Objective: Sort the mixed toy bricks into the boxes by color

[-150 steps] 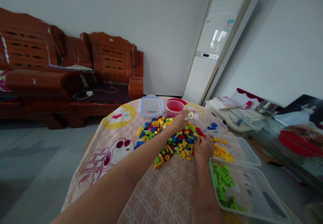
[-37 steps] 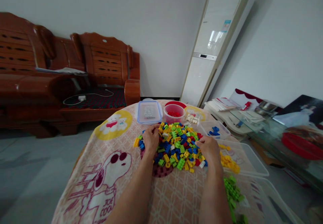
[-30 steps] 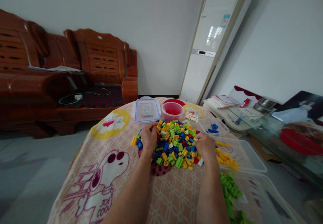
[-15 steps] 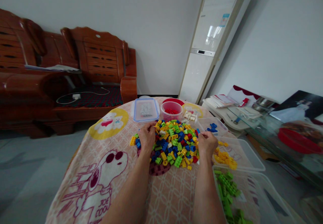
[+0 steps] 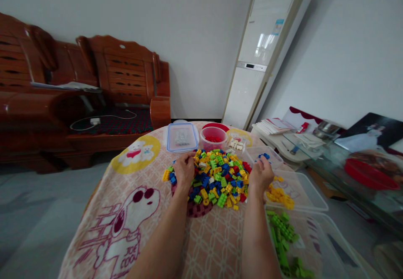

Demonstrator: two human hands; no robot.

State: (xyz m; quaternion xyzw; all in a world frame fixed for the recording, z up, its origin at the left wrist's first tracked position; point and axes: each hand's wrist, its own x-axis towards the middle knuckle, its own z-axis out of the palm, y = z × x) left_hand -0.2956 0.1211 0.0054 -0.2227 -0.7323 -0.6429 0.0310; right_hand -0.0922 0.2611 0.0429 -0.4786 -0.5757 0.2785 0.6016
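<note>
A heap of toy building bricks [image 5: 217, 178] in yellow, green, blue, red and white lies mid-table. At its left edge is my left hand [image 5: 185, 170], fingers curled together; what they hold, if anything, is hidden. To the right of the heap, my right hand [image 5: 262, 176] has its fingers pinched at the near rim of a clear tray [image 5: 277, 158]. Blue bricks [image 5: 265, 156] show just beyond those fingertips, and I cannot make out what is in the pinch. Yellow bricks [image 5: 279, 197] lie in another clear tray close to my right wrist.
Green bricks [image 5: 285, 237] fill part of a clear bin at the near right. Behind the heap stand a blue-rimmed box [image 5: 182, 148], a pink tub [image 5: 214, 144] with red bricks and some white bricks [image 5: 236, 144]. A patterned cloth [image 5: 214, 245] covers the round table.
My right hand has moved from the heap's right edge slightly right and away from me, to the tray of blue bricks. My left hand has hardly moved.
</note>
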